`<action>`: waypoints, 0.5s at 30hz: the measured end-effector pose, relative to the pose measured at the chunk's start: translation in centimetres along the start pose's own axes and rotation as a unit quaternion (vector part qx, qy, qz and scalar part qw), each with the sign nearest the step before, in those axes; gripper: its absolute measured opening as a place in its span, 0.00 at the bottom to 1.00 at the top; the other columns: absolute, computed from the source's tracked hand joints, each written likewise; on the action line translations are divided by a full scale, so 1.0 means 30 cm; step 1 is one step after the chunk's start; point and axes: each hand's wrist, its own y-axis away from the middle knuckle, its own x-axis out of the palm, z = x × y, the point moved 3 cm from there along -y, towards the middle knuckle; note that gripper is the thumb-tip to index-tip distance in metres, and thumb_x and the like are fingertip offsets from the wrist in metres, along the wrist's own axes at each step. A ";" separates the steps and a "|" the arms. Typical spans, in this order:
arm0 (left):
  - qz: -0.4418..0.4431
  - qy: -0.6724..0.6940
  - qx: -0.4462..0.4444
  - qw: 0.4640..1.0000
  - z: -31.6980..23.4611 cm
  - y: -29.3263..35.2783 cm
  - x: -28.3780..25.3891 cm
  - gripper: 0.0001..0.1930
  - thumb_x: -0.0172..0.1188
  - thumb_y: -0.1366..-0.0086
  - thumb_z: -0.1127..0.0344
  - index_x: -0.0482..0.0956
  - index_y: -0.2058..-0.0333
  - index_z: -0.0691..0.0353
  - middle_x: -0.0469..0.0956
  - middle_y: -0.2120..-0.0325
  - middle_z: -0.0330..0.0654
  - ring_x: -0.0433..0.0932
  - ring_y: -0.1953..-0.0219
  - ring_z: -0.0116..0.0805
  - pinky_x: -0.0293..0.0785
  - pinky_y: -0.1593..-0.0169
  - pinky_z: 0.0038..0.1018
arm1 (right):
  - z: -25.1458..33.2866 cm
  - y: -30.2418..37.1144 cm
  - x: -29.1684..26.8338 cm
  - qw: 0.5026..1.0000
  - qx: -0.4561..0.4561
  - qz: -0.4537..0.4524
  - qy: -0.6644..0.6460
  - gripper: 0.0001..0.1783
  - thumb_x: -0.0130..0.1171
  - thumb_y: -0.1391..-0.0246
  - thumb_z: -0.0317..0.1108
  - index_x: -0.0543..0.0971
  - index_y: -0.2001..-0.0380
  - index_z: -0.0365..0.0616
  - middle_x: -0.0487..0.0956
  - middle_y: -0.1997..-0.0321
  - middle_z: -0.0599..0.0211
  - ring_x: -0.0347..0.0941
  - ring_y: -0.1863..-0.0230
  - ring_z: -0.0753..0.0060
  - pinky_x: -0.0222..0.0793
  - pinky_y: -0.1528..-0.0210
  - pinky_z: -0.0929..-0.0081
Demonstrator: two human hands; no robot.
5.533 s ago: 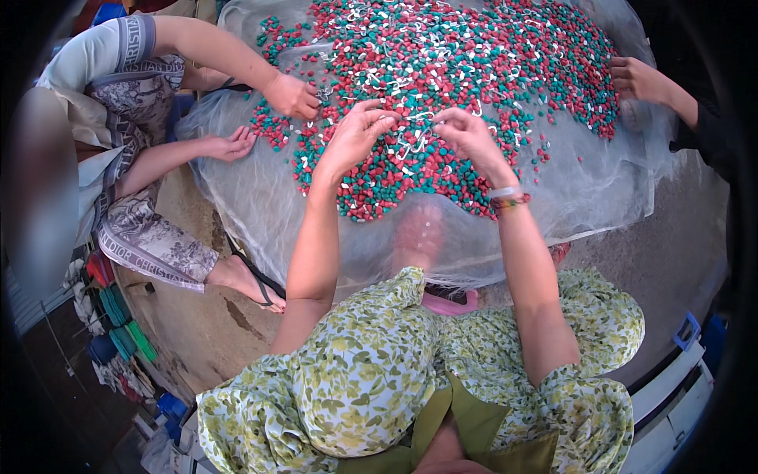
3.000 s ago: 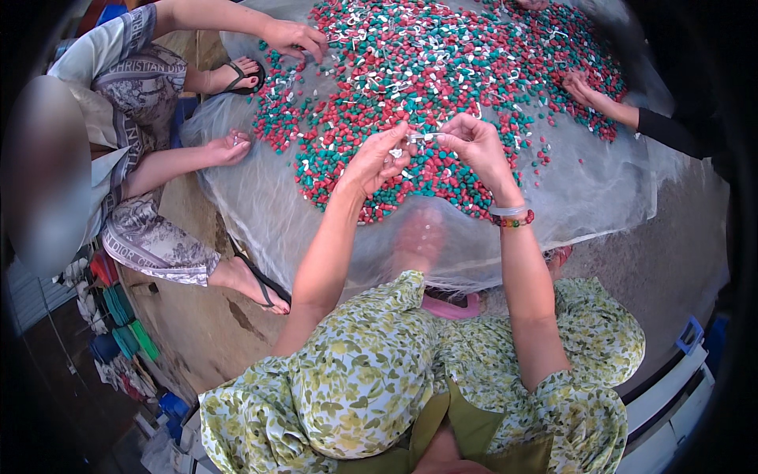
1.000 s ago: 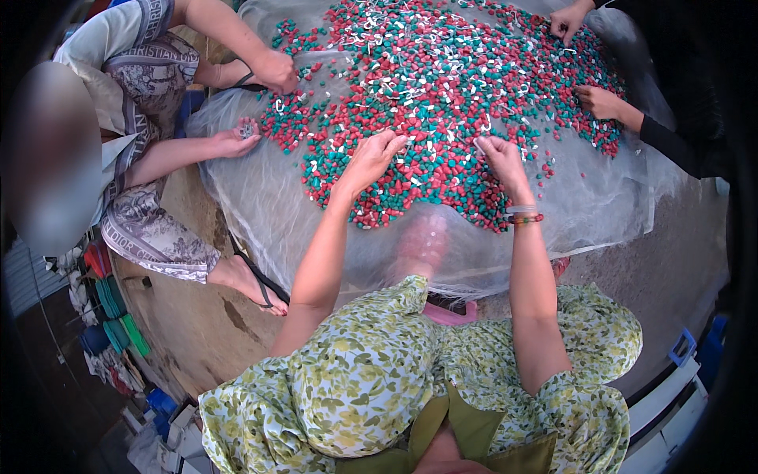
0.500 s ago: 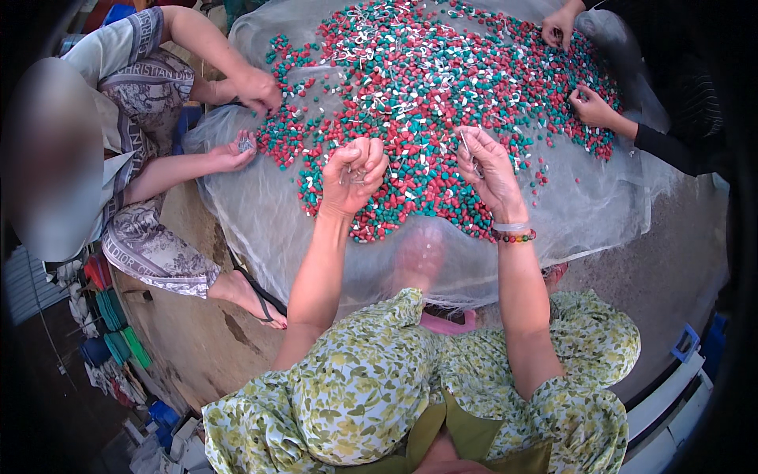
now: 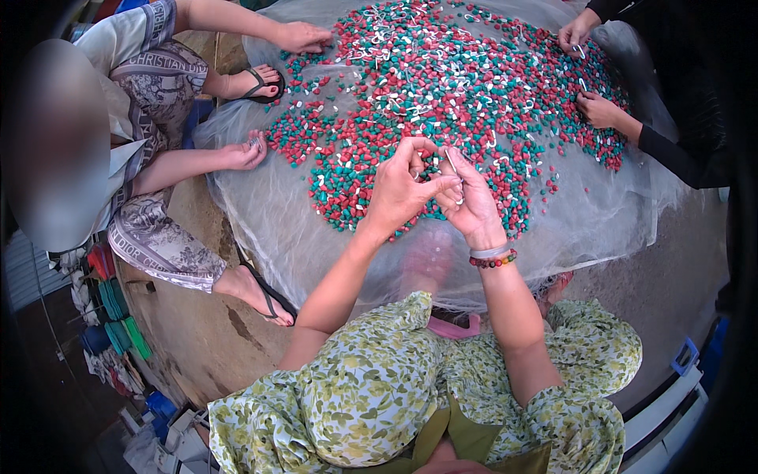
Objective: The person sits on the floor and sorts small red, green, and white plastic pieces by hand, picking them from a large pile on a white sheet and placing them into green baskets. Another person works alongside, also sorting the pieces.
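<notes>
A heap of small red, green and white plastic pieces [image 5: 359, 170], with white hook-shaped pieces [image 5: 491, 139] among them, is spread in front of me. Just above its near part my two hands meet. My right hand [image 5: 477, 207], wearing bracelets, pinches a thin white stick-like piece [image 5: 452, 163] upright between thumb and forefinger. My left hand [image 5: 399, 193] has its fingers curled, and its thumb reaches across to the right hand's fingers. What lies inside the left fingers is hidden from this side.
Translucent sheeting [image 5: 608, 225] lies under the heap. At the left, a person's hand [image 5: 304, 37] reaches to the pieces and the other hand [image 5: 246, 152] is half closed. Opposite right, a dark-sleeved person's hands [image 5: 598, 110] hold white pieces. A blue-handled container [image 5: 685, 355] stands lower right.
My hands, apart before, have come together, the left one moving right and turning over. The left person's far hand has moved up and away along the heap's edge.
</notes>
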 end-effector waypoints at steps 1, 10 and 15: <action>-0.008 -0.014 0.006 1.000 -0.013 0.004 -0.004 0.26 0.75 0.54 0.60 0.75 0.58 0.61 0.62 0.81 0.33 0.62 0.79 0.22 0.63 0.76 0.23 | -0.001 0.001 0.007 1.000 -0.011 0.005 0.015 0.11 0.45 0.33 0.39 0.72 0.58 0.44 0.62 0.84 0.79 0.54 0.89 0.89 0.49 0.89 0.89; -0.019 -0.021 -0.011 1.000 -0.027 0.016 -0.030 0.29 0.77 0.57 0.61 0.76 0.55 0.61 0.64 0.80 0.32 0.63 0.78 0.22 0.64 0.75 0.23 | 0.008 0.012 0.060 0.977 -0.091 0.017 0.192 0.05 0.52 0.36 0.35 0.71 0.65 0.47 0.62 0.82 0.83 0.52 0.86 0.93 0.45 0.85 0.89; -0.005 0.010 -0.022 1.000 -0.002 0.007 -0.052 0.26 0.76 0.57 0.63 0.78 0.57 0.60 0.63 0.81 0.30 0.60 0.78 0.19 0.61 0.75 0.21 | 0.010 0.017 0.078 0.961 -0.092 0.025 0.260 0.06 0.54 0.37 0.35 0.72 0.67 0.47 0.64 0.81 0.84 0.52 0.85 0.94 0.44 0.84 0.89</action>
